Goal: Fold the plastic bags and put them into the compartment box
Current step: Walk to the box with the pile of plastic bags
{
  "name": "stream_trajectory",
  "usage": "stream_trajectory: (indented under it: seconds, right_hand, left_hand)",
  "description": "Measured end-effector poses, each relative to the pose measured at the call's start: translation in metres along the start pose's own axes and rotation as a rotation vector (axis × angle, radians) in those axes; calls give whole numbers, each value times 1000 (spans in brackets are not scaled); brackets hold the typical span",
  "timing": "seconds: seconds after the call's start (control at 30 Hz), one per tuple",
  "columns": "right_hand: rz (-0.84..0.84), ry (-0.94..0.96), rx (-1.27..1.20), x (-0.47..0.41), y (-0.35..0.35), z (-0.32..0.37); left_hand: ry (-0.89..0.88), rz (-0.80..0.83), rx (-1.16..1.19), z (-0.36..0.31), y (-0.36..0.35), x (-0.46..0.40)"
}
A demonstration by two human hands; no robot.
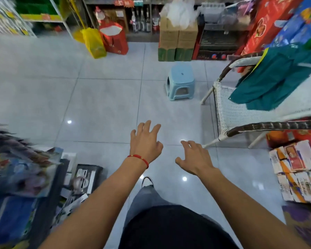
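Note:
Both my arms stretch forward over the grey tiled floor of a shop. My left hand (145,142), with a red string bracelet at the wrist, has its fingers spread and holds nothing. My right hand (194,157) is beside it, fingers loosely bent, also holding nothing. A heap of white plastic bags (180,13) lies on top of cardboard boxes (178,35) at the far wall, well beyond both hands. No compartment box is in view.
A light blue plastic stool (180,81) stands on the floor ahead. A white wicker chair (241,112) with a teal cloth (276,81) is to the right. Yellow and red bags (104,40) stand at the back left. Goods are stacked at both lower sides.

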State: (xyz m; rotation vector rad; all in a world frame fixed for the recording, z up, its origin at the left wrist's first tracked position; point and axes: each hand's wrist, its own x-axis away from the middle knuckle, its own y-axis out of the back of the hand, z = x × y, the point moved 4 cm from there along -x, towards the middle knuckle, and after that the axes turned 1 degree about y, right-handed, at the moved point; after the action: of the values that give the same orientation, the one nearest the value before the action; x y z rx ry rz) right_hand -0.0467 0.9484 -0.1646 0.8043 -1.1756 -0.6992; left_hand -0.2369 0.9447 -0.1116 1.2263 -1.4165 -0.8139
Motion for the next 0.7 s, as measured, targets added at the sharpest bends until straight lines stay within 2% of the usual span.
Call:
stream_trajectory:
  seconds: [0.27, 0.7]
  right_hand:
    - [1, -31, -9, -163, 92, 30]
    - [105, 31, 30, -454, 236, -10]
  left_hand:
    - [-58, 37, -35, 34, 61, -192]
    - [56, 47, -38, 19, 135, -471]
